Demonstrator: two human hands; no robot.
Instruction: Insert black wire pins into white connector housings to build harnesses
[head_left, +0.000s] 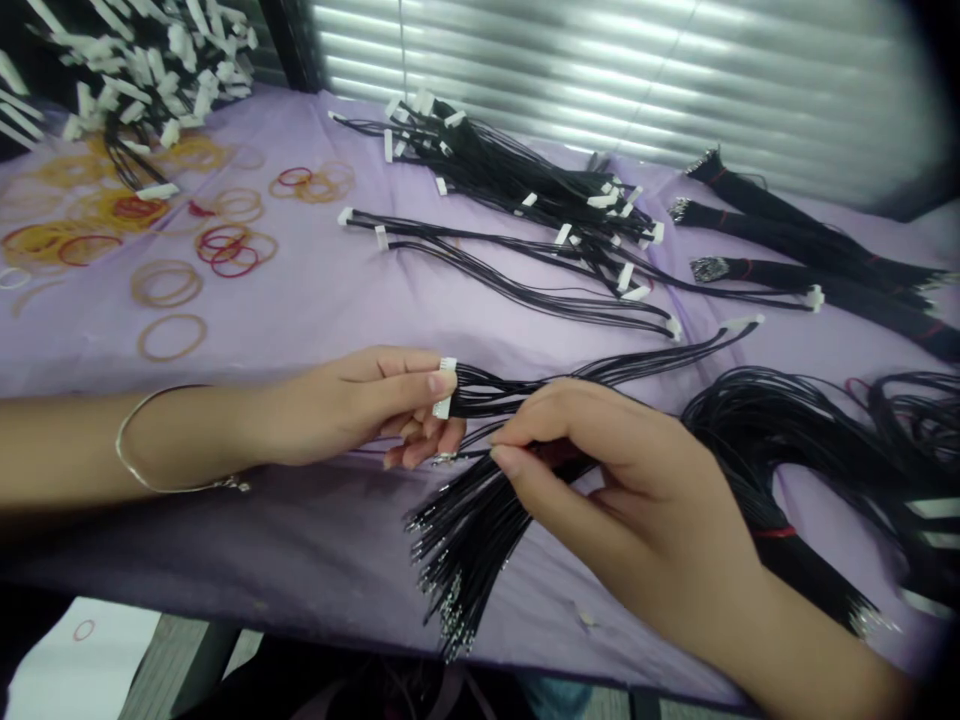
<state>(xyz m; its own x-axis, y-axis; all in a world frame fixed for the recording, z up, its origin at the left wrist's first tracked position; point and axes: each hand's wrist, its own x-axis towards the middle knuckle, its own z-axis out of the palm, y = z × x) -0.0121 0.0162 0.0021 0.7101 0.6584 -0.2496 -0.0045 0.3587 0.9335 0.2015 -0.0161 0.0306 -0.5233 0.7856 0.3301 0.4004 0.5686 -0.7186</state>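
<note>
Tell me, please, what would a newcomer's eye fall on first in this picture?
The eye goes first to the centre, where a left hand grips a white plastic connector and a right hand pinches the thin black wires fanning out from it. Behind them, bundles of black wires with white connectors lie across a pale purple cloth. At the far left, thin red and amber rubber bands lie scattered on the cloth.

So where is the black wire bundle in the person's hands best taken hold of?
Probably by the white plastic connector at its end, coming from the left with the fingers and thumb pinched across it, as the left hand does. It looks like the one rigid part, whereas the thin black wires fan out loosely just beyond it.
</note>
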